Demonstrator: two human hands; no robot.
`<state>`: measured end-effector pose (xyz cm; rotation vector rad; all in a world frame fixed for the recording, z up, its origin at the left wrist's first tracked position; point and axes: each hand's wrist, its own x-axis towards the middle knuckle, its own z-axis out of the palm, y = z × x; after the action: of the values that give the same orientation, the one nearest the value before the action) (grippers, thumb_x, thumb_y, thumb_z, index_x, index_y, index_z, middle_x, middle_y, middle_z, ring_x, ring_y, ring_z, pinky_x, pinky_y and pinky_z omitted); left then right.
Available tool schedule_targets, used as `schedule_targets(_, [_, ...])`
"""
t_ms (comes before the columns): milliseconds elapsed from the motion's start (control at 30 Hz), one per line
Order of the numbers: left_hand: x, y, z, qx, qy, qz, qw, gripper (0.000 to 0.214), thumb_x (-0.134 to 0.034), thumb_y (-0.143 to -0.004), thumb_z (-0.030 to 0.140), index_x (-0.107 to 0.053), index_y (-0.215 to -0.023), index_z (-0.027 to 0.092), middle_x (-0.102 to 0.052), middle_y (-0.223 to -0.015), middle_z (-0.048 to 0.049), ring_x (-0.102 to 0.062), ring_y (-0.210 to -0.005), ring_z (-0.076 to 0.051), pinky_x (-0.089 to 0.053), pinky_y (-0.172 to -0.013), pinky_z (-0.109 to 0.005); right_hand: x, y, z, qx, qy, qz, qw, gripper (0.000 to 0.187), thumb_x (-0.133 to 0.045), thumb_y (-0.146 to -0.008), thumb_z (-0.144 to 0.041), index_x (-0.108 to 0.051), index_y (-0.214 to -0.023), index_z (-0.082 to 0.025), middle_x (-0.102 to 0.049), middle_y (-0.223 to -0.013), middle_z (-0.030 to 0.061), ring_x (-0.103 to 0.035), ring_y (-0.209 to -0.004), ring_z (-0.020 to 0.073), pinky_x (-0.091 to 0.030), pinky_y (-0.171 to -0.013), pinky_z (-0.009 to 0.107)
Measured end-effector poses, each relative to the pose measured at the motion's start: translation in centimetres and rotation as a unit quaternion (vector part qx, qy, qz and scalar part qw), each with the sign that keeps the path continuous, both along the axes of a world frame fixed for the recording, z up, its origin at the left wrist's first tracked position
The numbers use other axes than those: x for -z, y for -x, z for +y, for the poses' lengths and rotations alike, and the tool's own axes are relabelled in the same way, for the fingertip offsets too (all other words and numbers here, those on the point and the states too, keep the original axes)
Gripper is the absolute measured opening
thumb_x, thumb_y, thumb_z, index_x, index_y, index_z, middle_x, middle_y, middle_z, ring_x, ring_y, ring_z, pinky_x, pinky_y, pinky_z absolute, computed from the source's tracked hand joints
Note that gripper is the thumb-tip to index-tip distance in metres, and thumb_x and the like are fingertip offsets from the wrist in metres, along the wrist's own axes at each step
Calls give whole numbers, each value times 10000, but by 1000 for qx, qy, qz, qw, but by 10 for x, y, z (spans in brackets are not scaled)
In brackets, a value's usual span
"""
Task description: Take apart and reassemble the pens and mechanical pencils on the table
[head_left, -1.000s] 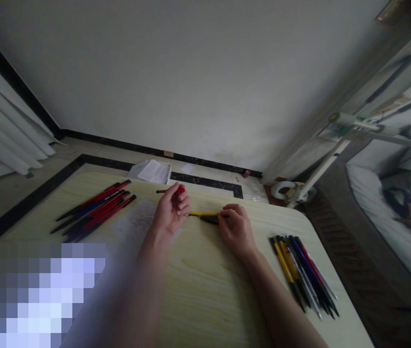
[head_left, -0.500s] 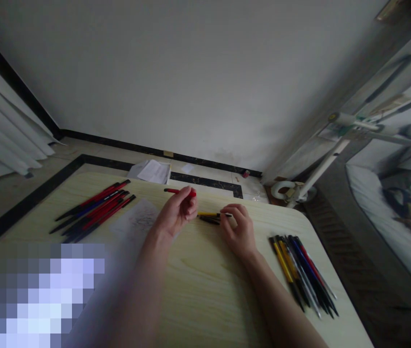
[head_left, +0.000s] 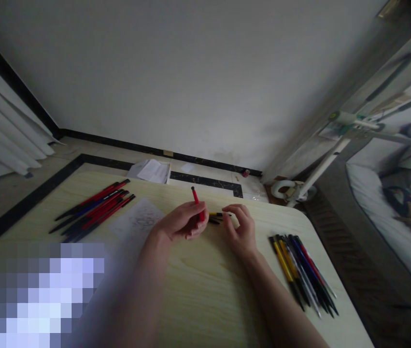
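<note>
My left hand (head_left: 182, 223) is closed around a red pen (head_left: 196, 201) whose end points up and away from me. Just to its right, my right hand (head_left: 240, 228) rests on the pale wooden table (head_left: 205, 290) with its fingertips pinching a yellow and black pen (head_left: 217, 215) that lies flat between the two hands. A second dark pen lies right beside the yellow one. A sheet of paper with a faint sketch (head_left: 138, 221) lies left of my left hand.
A bundle of red, blue and black pens (head_left: 94, 209) lies at the table's far left. Several yellow, black, blue and red pens (head_left: 304, 273) lie near the right edge. Papers (head_left: 150, 170) lie on the floor beyond the table. A bed is at the right.
My left hand has lowered toward the table and turned the red pen from lying sideways to pointing upward. My right hand has shifted slightly right along the yellow pen.
</note>
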<state>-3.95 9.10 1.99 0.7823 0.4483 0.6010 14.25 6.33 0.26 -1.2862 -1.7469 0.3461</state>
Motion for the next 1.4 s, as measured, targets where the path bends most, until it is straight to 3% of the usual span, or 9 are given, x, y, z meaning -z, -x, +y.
schedule_targets(167, [-3, 0, -4, 85, -19, 49, 995, 332, -418, -793, 461, -477, -670, 158, -522, -561, -11, -467, -373, -89, -335, -286, -179, 0, 0, -2, -6, 0, 8, 1000, 134, -480, -782, -211, -561, -888, -194, -563, -860, 61, -519, -839, 193, -427, -757, 360])
schedule_targets(333, [-4, -1, -6, 152, -14, 74, 985, 296, -403, -799, 453, -447, -702, 177, -562, -567, -16, -502, -368, -115, -356, -275, -191, 3, 1, -3, -3, -12, 17, 1000, 338, -496, -758, -202, -469, -1095, -199, -562, -874, 58, -526, -813, 190, -434, -749, 374])
schedule_targets(633, [-5, -3, -5, 221, -24, 127, 967, 318, -411, -782, 482, -424, -648, 193, -495, -438, 26, -392, -269, -93, -306, -237, -182, 1, 3, -7, -45, -53, -41, 997, 376, -501, -733, -151, -507, -1100, -229, -491, -1055, 96, -490, -980, 228, -426, -811, 409])
schedule_targets(933, [-5, 0, -5, 213, -22, 108, 971, 331, -393, -798, 455, -393, -589, 197, -430, -382, 42, -292, -230, -75, -225, -216, -179, -2, 4, -7, -82, -61, -93, 990, 262, -539, -730, -185, -573, -983, -246, -582, -994, 66, -538, -926, 222, -425, -784, 414])
schedule_targets(1200, [1, 4, 0, 172, 56, 4, 983, 574, -187, -746, 669, -395, -519, 184, -392, -334, 22, -273, -207, -68, -184, -211, -179, 6, 5, -3, -25, -74, -67, 995, 192, -524, -779, -178, -575, -953, -238, -601, -896, 59, -544, -844, 197, -444, -732, 378])
schedule_targets(1400, [1, 11, 2, 101, 75, -102, 987, 583, -197, -760, 651, -352, -465, 173, -368, -313, 20, -260, -191, -61, -181, -214, -164, 5, 6, -3, 13, -75, -58, 995, 166, -498, -800, -200, -586, -938, -226, -602, -826, 54, -549, -792, 187, -453, -707, 360])
